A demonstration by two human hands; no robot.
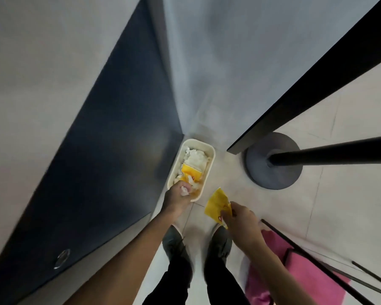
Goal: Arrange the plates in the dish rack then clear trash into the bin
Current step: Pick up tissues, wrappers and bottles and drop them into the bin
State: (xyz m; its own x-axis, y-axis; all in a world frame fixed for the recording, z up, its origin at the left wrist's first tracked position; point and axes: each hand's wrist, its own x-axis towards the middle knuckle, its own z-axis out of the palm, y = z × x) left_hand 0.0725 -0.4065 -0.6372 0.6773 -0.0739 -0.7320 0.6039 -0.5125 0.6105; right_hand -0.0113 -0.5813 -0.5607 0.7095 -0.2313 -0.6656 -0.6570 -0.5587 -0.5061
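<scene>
Head view. Bin (pixel 213 153): cream, on floor, part-filled with paper. Left hand (pixel 176 198): fingers curled round crumpled tissue (pixel 184 190) over bin's 6 o'clock rim; release there risked spilling outside. Right hand (pixel 242 221): pinched yellow wrapper (pixel 217 204) at bin's 4 o'clock, outside rim; floor-drop likely.

Underfoot: pale tiled floor (pixel 339 205). To my left: dark blue-grey panel (pixel 101 172), upright, with one round metal fitting (pixel 62 258) low on it. To my right: round grey base (pixel 273 160) on the floor, carrying a black pole (pixel 339 155); above it, a black slanted edge (pixel 306 95). Near my right foot: pink cloth (pixel 295 278), crossed by thin black rods (pixel 306 256). My own: dark shoes (pixel 174 243), black trousers (pixel 176 282).
</scene>
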